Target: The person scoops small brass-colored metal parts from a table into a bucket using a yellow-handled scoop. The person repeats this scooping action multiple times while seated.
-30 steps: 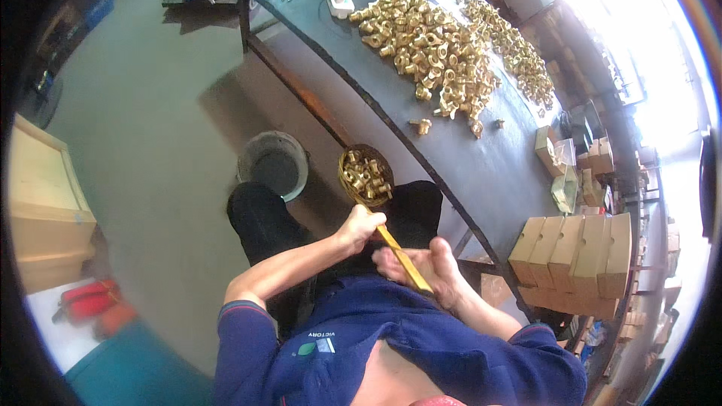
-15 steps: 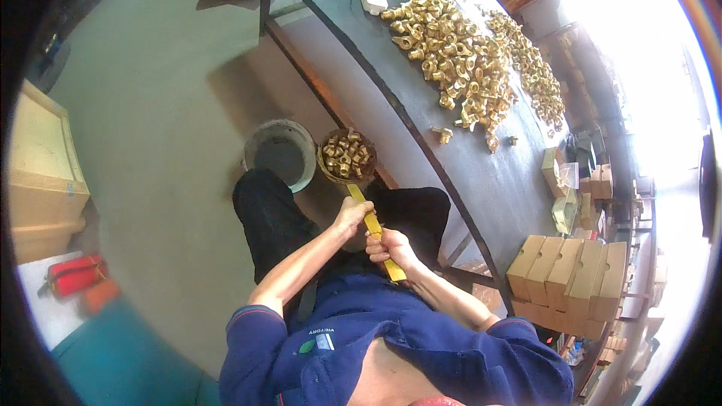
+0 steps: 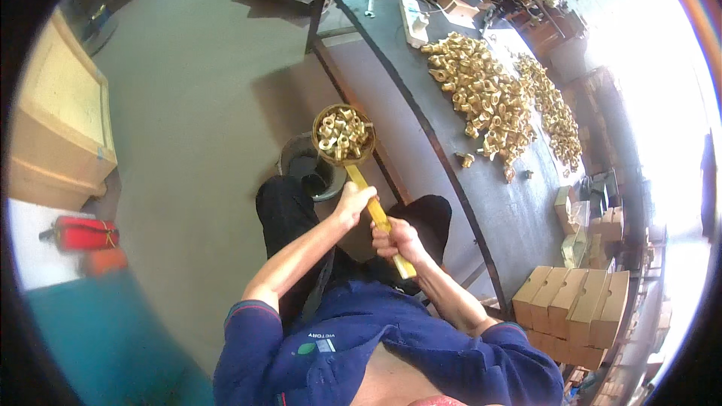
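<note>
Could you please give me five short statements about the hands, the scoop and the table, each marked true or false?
1. The left hand and right hand both grip the handle. True.
2. The right hand is nearer the scoop. False: the left hand is nearer the scoop.
3. The scoop holds brass-coloured fittings. True.
4. The wrench lies on the floor. False: the wrench lies on the table.
5. The power strip is on the table. True.

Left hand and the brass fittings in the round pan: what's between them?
In the head view, a short stretch of the yellow handle, then the near rim of the round pan, lies between the left hand and the brass fittings.
</note>
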{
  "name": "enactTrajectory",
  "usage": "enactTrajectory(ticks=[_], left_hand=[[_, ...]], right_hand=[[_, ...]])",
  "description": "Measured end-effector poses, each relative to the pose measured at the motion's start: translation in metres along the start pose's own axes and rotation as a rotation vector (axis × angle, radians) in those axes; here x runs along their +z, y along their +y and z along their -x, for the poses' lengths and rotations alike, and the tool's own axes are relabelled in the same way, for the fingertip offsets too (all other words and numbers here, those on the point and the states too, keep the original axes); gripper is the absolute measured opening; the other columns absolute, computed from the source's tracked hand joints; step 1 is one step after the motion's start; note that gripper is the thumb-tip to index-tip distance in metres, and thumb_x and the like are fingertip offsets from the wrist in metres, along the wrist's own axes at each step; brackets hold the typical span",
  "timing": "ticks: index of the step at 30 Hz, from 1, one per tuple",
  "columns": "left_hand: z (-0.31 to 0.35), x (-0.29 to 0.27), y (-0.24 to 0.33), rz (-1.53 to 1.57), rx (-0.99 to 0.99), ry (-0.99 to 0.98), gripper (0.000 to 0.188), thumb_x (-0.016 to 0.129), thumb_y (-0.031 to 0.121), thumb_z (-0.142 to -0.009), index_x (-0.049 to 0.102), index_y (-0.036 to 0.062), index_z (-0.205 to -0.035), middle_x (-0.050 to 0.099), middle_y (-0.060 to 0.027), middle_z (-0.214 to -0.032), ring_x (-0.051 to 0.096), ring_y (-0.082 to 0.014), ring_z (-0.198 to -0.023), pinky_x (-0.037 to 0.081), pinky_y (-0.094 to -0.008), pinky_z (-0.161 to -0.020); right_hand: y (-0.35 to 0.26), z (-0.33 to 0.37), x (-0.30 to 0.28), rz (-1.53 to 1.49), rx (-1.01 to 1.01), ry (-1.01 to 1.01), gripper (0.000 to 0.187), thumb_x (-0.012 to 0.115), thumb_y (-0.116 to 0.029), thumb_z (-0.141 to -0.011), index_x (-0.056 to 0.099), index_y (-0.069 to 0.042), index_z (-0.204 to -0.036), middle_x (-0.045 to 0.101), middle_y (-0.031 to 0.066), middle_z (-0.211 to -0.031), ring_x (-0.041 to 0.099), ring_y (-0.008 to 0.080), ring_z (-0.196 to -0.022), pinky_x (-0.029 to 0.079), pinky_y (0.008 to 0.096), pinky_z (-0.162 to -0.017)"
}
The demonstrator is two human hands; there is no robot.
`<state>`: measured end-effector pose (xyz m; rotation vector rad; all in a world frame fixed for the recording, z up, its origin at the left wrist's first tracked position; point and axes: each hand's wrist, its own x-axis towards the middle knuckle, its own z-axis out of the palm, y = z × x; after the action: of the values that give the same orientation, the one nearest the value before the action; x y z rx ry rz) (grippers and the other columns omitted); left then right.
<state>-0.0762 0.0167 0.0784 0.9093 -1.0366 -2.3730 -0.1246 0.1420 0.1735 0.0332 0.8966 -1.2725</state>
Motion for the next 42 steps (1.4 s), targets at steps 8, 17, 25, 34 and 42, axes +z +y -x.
enactTrajectory(ticks=[8, 17, 25, 34, 42], left_hand=[[0.015, -0.028, 0.015, -0.031, 0.003, 0.123, 0.008, 0.053, 0.005, -0.067, 0.054, -0.0028, -0.066, 0.054, -0.0091, -0.06, 0.055, -0.0175, -0.055, 0.045, -0.0261, -0.052], [-0.005, -0.036, -0.014, 0.664, -0.313, 0.293, 0.013, 0.055, 0.011, -0.073, 0.05, -0.001, -0.076, 0.054, -0.0109, -0.066, 0.056, -0.0238, -0.059, 0.05, -0.0353, -0.065], [0.0, -0.025, -0.008, 0.229, -0.312, 0.31, 0.014, 0.057, 0.007, -0.073, 0.047, 0.0022, -0.065, 0.044, -0.0057, -0.055, 0.045, -0.0153, -0.046, 0.052, -0.0313, -0.056], [-0.002, -0.014, 0.003, -0.011, -0.568, 0.19, 0.018, 0.057, 0.008, -0.071, 0.046, 0.0056, -0.057, 0.044, -0.0049, -0.052, 0.049, -0.0189, -0.05, 0.046, -0.0279, -0.051], [0.019, -0.008, -0.012, -0.318, -0.671, 0.073, 0.007, 0.054, 0.004, -0.07, 0.052, 0.0004, -0.064, 0.046, -0.0056, -0.051, 0.047, -0.018, -0.044, 0.045, -0.0287, -0.048]], right_hand=[[-0.003, -0.01, 0.031, -0.24, 0.15, -0.071, 0.022, 0.04, -0.002, -0.071, 0.039, 0.002, -0.093, 0.033, 0.0001, -0.062, 0.028, 0.0039, -0.046, 0.025, 0.0143, -0.037], [0.02, -0.021, 0.019, -0.162, 0.129, -0.049, 0.024, 0.041, 0.003, -0.065, 0.042, 0.001, -0.088, 0.034, 0.0004, -0.062, 0.028, 0.0044, -0.045, 0.024, 0.0153, -0.036], [0.028, -0.016, 0.027, -0.318, 0.02, -0.061, 0.02, 0.04, 0.001, -0.063, 0.042, -0.001, -0.083, 0.036, -0.0016, -0.062, 0.031, 0.0041, -0.047, 0.028, 0.0164, -0.042], [0.013, 0.027, 0.032, -0.047, -0.158, -0.081, 0.028, 0.045, -0.003, -0.068, 0.049, 0.003, -0.095, 0.054, 0.0059, -0.078, 0.053, 0.0123, -0.066, 0.044, 0.0244, -0.062], [-0.201, 0.123, -0.202, 1.501, -1.663, 1.229, 0.046, 0.051, -0.01, -0.052, 0.055, -0.006, -0.098, 0.055, 0.0132, -0.1, 0.047, 0.0301, -0.098, 0.035, 0.0381, -0.087]])
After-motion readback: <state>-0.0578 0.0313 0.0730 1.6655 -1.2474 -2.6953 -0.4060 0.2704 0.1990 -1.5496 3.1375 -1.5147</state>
